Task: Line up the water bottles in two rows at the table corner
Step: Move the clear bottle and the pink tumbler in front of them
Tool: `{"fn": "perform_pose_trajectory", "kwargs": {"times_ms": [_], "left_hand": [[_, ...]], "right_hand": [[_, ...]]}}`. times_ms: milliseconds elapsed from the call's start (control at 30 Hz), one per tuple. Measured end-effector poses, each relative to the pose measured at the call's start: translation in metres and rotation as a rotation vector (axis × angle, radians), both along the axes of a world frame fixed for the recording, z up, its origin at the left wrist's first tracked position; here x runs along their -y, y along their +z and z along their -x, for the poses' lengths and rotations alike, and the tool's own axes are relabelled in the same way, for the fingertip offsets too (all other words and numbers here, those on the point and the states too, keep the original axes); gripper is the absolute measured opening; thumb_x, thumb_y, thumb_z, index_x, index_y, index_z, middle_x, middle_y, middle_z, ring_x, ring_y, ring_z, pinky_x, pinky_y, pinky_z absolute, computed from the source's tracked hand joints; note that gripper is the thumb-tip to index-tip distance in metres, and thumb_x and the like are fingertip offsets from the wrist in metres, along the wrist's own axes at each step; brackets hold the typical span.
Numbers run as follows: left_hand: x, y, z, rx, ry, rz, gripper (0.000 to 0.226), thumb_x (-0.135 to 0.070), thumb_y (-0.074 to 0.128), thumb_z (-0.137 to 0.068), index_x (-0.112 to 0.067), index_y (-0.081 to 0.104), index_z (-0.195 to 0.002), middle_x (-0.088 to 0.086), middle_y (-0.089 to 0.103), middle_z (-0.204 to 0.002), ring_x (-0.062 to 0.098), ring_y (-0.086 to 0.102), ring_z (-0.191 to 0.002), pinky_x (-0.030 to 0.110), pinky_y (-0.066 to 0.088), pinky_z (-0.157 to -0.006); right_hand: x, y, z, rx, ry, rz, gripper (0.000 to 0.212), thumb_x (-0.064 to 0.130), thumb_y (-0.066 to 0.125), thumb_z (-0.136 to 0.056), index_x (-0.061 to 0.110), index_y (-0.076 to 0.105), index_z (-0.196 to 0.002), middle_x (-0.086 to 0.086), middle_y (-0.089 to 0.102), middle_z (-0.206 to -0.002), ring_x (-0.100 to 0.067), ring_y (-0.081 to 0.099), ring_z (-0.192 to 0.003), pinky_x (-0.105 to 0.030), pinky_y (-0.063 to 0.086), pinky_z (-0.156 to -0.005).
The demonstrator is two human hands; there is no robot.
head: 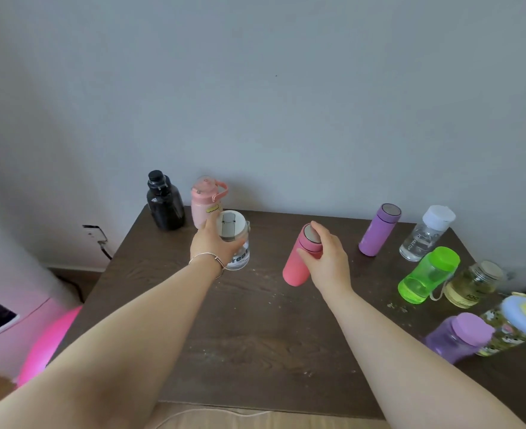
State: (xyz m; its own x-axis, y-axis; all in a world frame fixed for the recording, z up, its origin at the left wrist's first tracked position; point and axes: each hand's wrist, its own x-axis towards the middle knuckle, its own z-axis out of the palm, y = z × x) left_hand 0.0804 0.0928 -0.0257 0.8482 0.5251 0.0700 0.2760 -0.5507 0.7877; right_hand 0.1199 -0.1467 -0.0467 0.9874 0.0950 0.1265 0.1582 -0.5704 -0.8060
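A black bottle [165, 203] and a pale pink bottle with a handle [205, 200] stand at the far left corner of the dark wooden table [255, 335]. In front of the pink one, my left hand [213, 244] grips a clear bottle with a white lid [236, 243]. My right hand [328, 258] holds a coral-pink flask [297, 263] near its cap, tilted, at the table's middle. On the right stand a purple flask [378, 230], a clear white-capped bottle [424, 233], a green bottle [427, 275], a yellowish jar [472, 284], a purple-lidded bottle [457, 337] and a patterned bottle [515, 326].
A grey wall runs behind the table. Left of the table, a wall socket with a cable [96, 235] and a glowing pink object [51, 342] sit lower down. The table's front edge lies close to me.
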Motion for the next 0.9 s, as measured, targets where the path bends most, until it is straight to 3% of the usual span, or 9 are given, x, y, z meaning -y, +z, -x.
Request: {"fn": "perform_pose_trajectory", "kwargs": {"times_ms": [167, 533, 900], "left_hand": [[-0.069, -0.006, 0.014, -0.036, 0.011, -0.004, 0.071, -0.06, 0.073, -0.071, -0.032, 0.045, -0.129, -0.002, 0.053, -0.125, 0.019, 0.052, -0.099, 0.03, 0.041, -0.079], [-0.229, -0.012, 0.016, -0.081, -0.018, 0.009, 0.069, -0.059, 0.073, -0.071, -0.035, 0.043, -0.129, -0.005, 0.052, -0.127, 0.015, 0.048, -0.094, 0.029, 0.039, -0.08], [-0.282, -0.041, 0.002, -0.126, -0.022, 0.054, 0.076, -0.047, 0.078, -0.072, -0.028, 0.041, -0.136, -0.002, 0.05, -0.134, 0.017, 0.046, -0.096, 0.028, 0.038, -0.083]], "right_hand": [[-0.064, -0.007, 0.004, -0.028, 0.02, -0.001, 0.066, 0.012, 0.077, -0.092, 0.032, 0.052, -0.15, -0.006, 0.057, -0.14, -0.027, 0.059, -0.127, -0.033, 0.047, -0.1], [-0.211, -0.013, 0.005, -0.043, -0.021, 0.017, 0.067, 0.012, 0.079, -0.092, 0.029, 0.052, -0.15, -0.007, 0.059, -0.139, -0.028, 0.059, -0.127, -0.029, 0.044, -0.096], [-0.281, -0.029, -0.017, -0.072, 0.015, 0.063, 0.065, 0.009, 0.079, -0.091, 0.027, 0.054, -0.148, -0.009, 0.059, -0.139, -0.028, 0.059, -0.127, -0.029, 0.044, -0.099]]}}
